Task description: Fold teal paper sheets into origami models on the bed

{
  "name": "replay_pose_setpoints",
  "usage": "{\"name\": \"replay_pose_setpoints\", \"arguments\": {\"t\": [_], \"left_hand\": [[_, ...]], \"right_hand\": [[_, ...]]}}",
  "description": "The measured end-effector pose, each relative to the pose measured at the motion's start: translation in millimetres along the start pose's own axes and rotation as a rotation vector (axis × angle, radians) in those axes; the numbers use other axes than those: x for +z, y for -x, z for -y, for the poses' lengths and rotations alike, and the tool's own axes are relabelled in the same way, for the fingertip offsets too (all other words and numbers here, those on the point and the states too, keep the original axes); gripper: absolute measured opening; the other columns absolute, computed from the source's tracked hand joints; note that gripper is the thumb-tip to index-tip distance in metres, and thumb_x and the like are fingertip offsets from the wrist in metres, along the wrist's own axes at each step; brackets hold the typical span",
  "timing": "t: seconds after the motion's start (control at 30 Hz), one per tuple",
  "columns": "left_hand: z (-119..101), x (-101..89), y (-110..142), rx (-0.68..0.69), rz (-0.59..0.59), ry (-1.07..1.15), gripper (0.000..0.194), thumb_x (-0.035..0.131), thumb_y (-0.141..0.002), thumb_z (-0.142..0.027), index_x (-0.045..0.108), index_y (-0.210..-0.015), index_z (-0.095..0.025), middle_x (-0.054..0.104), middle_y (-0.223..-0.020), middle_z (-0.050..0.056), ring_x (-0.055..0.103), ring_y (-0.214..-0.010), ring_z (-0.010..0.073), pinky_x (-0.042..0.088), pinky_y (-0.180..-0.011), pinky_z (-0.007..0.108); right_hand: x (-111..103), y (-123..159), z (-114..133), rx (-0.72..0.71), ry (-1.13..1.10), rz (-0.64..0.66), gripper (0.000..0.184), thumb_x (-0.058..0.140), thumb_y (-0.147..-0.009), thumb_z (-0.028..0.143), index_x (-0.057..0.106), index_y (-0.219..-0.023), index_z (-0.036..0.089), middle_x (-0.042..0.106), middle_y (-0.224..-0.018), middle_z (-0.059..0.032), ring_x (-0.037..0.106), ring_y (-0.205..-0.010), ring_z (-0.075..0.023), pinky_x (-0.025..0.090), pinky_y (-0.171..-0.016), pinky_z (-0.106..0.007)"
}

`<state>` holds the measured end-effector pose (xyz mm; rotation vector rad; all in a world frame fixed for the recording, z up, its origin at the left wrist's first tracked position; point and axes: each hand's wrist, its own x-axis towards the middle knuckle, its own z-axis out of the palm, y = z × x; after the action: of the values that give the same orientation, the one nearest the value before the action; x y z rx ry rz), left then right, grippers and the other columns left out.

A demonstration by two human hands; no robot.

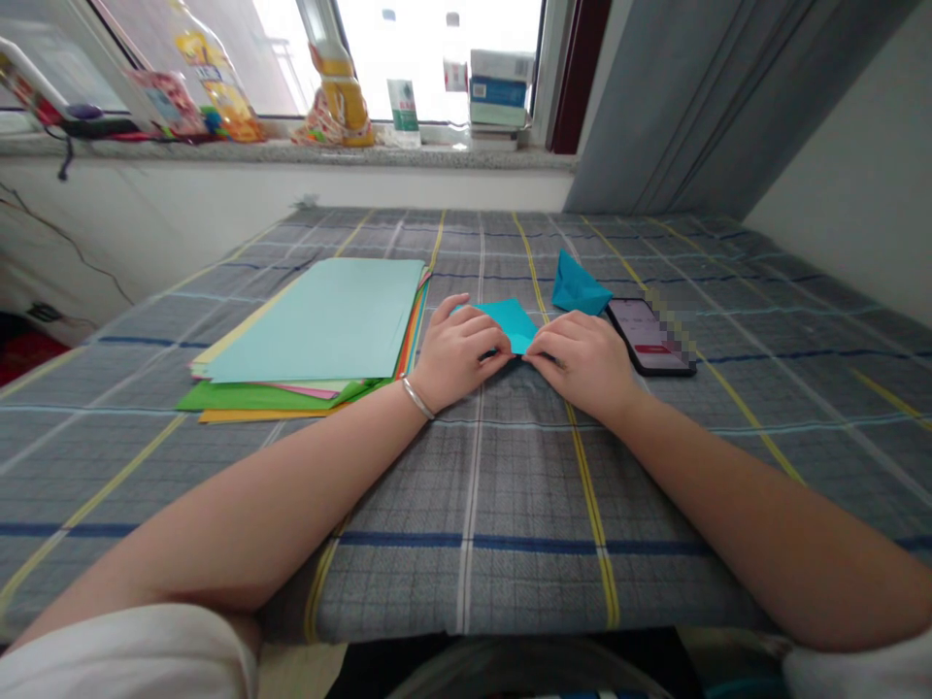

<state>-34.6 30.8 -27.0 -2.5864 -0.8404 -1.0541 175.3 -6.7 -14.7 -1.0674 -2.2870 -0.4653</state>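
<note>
Between my hands lies a small piece of blue paper [514,322], folded, its far part showing as a pointed shape. My left hand [466,348] pinches its near edge from the left, thumb and fingertips together, and a silver bangle circles that wrist. From the right, my right hand [579,357] pinches the same edge, the fingertips of both hands almost meeting. The hands cover the paper's sides. Just beyond my right hand stands a folded blue paper shape [578,285] with a raised point.
A stack of coloured paper [320,320], pale blue on top, lies left of my hands. Right of my right hand is a phone [648,335] with its screen lit. Plaid cloth [539,495] covers the table. Bottles and boxes [499,92] line the windowsill behind.
</note>
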Motion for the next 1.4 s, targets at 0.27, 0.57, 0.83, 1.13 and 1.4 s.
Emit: {"name": "replay_pose_setpoints", "arguments": {"t": [0.27,0.57,0.83,1.13,1.4], "left_hand": [[10,-2.7,2,-0.014,-0.006,0.03,0.014,0.061,-0.089,-0.03,0.066,-0.076,-0.024,0.071,-0.082,-0.003,0.061,-0.085,0.0155,0.033,-0.109,0.045],[22,-3.3,4,-0.07,-0.005,0.019,0.017,0.064,-0.087,-0.031,0.062,-0.072,-0.023,0.07,-0.081,-0.003,0.061,-0.082,0.0166,0.034,-0.106,0.045],[24,-1.3,7,-0.052,-0.07,0.02,0.02,0.065,-0.087,-0.043,0.064,-0.087,-0.023,0.069,-0.092,0.0,0.061,-0.092,0.0185,0.035,-0.107,0.044],[10,-3.9,5,0.011,0.031,0.058,0.014,0.062,-0.09,-0.033,0.066,-0.081,-0.024,0.071,-0.086,-0.001,0.061,-0.088,0.0164,0.032,-0.111,0.044],[15,-3.3,5,-0.008,-0.01,0.046,0.013,0.062,-0.087,-0.027,0.064,-0.076,-0.022,0.07,-0.082,-0.003,0.061,-0.082,0.0146,0.033,-0.108,0.042]], "right_hand": [[-3,5,-18,0.049,-0.125,-0.033,0.01,0.063,-0.087,0.025,0.065,-0.077,0.023,0.073,-0.093,-0.0025,0.063,-0.092,-0.0218,0.044,-0.081,-0.036],[-7,8,-50,0.165,-0.265,-0.086,0.011,0.064,-0.085,0.028,0.064,-0.074,0.025,0.072,-0.09,-0.0039,0.065,-0.09,-0.0231,0.048,-0.083,-0.04],[-6,10,-50,0.14,-0.261,-0.082,0.007,0.066,-0.083,0.026,0.066,-0.077,0.023,0.073,-0.087,-0.0034,0.065,-0.088,-0.0217,0.049,-0.083,-0.038],[4,7,-18,0.052,-0.299,-0.035,0.007,0.065,-0.084,0.019,0.065,-0.078,0.023,0.073,-0.088,-0.0022,0.065,-0.087,-0.02,0.048,-0.081,-0.034],[0,8,-32,0.126,-0.339,-0.081,0.009,0.067,-0.084,0.024,0.064,-0.076,0.023,0.072,-0.085,-0.0033,0.065,-0.085,-0.0213,0.05,-0.081,-0.037]]}}
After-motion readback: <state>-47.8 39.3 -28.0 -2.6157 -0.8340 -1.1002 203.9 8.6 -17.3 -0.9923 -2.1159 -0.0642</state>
